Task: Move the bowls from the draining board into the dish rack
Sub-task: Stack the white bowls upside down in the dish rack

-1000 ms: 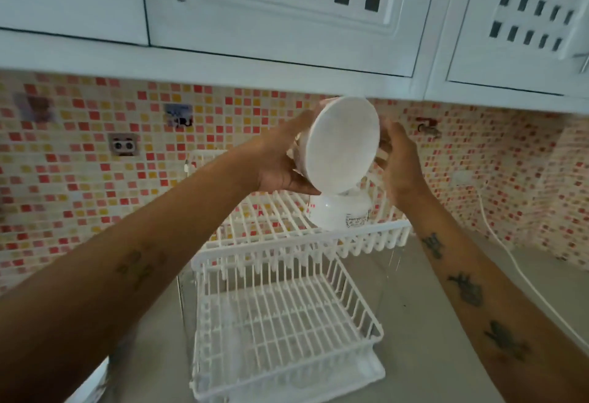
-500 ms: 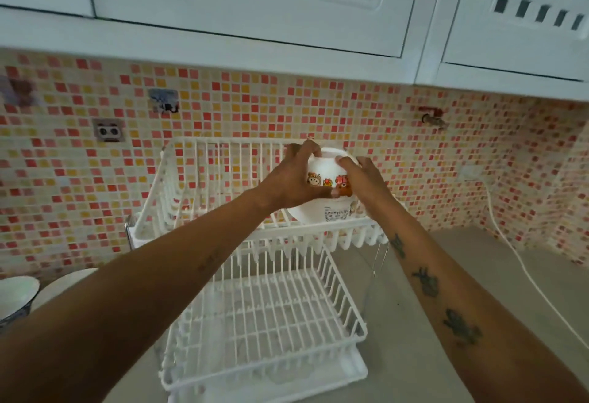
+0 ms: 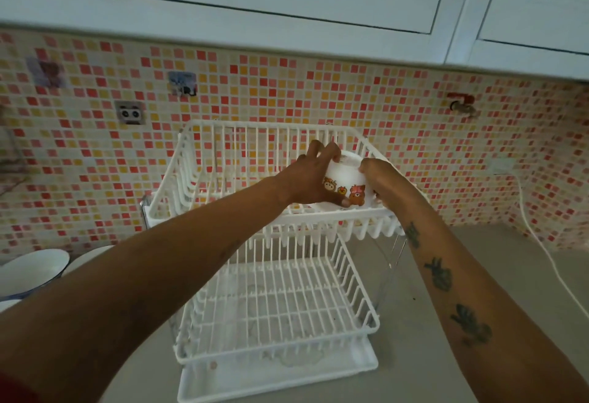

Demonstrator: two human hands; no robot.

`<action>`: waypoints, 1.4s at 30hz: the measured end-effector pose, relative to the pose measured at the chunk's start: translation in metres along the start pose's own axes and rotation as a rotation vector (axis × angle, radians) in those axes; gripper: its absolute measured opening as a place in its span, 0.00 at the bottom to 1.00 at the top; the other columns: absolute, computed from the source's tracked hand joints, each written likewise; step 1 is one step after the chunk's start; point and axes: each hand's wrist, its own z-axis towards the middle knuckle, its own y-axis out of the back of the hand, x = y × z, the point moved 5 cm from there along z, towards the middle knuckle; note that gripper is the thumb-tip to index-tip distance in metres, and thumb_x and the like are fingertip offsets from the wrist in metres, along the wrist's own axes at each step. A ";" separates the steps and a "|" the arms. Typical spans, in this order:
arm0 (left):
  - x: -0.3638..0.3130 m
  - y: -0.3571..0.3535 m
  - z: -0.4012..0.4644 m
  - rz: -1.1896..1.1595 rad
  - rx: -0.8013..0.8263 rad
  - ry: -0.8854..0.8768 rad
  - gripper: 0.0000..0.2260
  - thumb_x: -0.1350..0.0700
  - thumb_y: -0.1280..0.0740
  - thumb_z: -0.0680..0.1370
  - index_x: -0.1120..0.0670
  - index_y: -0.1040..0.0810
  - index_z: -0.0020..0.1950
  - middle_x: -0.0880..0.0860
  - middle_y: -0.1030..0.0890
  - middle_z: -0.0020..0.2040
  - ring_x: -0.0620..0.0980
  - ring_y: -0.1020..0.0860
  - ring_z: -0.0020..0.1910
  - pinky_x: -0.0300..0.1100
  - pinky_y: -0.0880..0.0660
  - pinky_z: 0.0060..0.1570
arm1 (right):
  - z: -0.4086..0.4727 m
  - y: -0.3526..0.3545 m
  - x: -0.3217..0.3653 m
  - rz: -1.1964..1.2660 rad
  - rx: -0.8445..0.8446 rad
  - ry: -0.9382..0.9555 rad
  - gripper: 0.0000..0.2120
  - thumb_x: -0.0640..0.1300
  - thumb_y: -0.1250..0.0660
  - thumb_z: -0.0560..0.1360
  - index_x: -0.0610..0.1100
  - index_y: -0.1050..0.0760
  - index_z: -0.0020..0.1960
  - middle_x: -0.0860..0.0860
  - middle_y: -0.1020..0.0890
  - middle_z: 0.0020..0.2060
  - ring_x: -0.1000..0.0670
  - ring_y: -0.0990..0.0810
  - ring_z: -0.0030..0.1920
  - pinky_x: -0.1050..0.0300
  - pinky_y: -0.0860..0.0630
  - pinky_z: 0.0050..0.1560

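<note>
A white bowl [image 3: 345, 183] with cartoon animals printed on its side is upside down in the right front corner of the upper tier of the white wire dish rack [image 3: 242, 160]. My left hand [image 3: 314, 178] grips its left side and my right hand [image 3: 379, 179] grips its right side. The bowl's rim is down near the tier's wires, partly hidden behind the front rail. The lower tier [image 3: 280, 304] holds nothing. At the far left edge two more bowls [image 3: 30, 270] sit on the counter, partly cut off.
A white drip tray [image 3: 318, 374] lies under the rack on the grey counter [image 3: 430, 323]. A white cable [image 3: 548, 256] runs down the right. Mosaic tile wall with a socket [image 3: 129, 112] and a red tap [image 3: 460, 103] stands behind. Cabinets hang overhead.
The bowl came down from in front of the cabinets into the rack's upper tier, turned base-up. Both hands stayed on it. The view tilted downward.
</note>
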 end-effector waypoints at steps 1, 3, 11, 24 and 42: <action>0.000 0.000 0.000 -0.007 -0.003 -0.005 0.39 0.44 0.21 0.65 0.55 0.36 0.68 0.59 0.36 0.67 0.62 0.25 0.59 0.56 0.24 0.59 | 0.000 0.000 0.000 0.006 -0.006 0.001 0.13 0.41 0.47 0.78 0.43 0.31 0.60 0.46 0.25 0.38 0.43 0.25 0.47 0.51 0.30 0.48; 0.001 0.000 0.000 -0.042 0.004 -0.006 0.38 0.45 0.21 0.66 0.57 0.37 0.68 0.59 0.36 0.66 0.61 0.25 0.59 0.53 0.24 0.58 | 0.000 0.000 -0.001 -0.002 -0.024 0.007 0.18 0.42 0.46 0.78 0.40 0.32 0.66 0.44 0.23 0.43 0.43 0.25 0.47 0.51 0.29 0.48; 0.011 0.044 -0.021 -0.311 -0.026 0.104 0.31 0.45 0.33 0.77 0.55 0.42 0.74 0.58 0.40 0.74 0.58 0.33 0.71 0.47 0.32 0.66 | -0.034 0.021 0.017 -0.213 -0.319 0.420 0.19 0.40 0.44 0.79 0.38 0.30 0.68 0.40 0.26 0.64 0.45 0.24 0.47 0.64 0.30 0.42; 0.161 0.237 -0.238 -0.478 -0.771 0.533 0.11 0.47 0.41 0.82 0.53 0.29 0.46 0.53 0.25 0.47 0.49 0.24 0.46 0.42 0.27 0.45 | -0.190 -0.178 0.157 0.326 0.186 1.002 0.15 0.41 0.38 0.76 0.43 0.21 0.59 0.50 0.20 0.51 0.61 0.22 0.49 0.73 0.28 0.53; 0.355 0.062 -0.514 -1.038 -0.278 1.511 0.22 0.41 0.44 0.81 0.59 0.25 0.48 0.58 0.22 0.49 0.56 0.22 0.48 0.47 0.26 0.51 | -0.167 -0.546 0.032 -0.255 0.720 0.147 0.23 0.48 0.38 0.75 0.35 0.28 0.65 0.39 0.21 0.59 0.39 0.22 0.56 0.48 0.26 0.56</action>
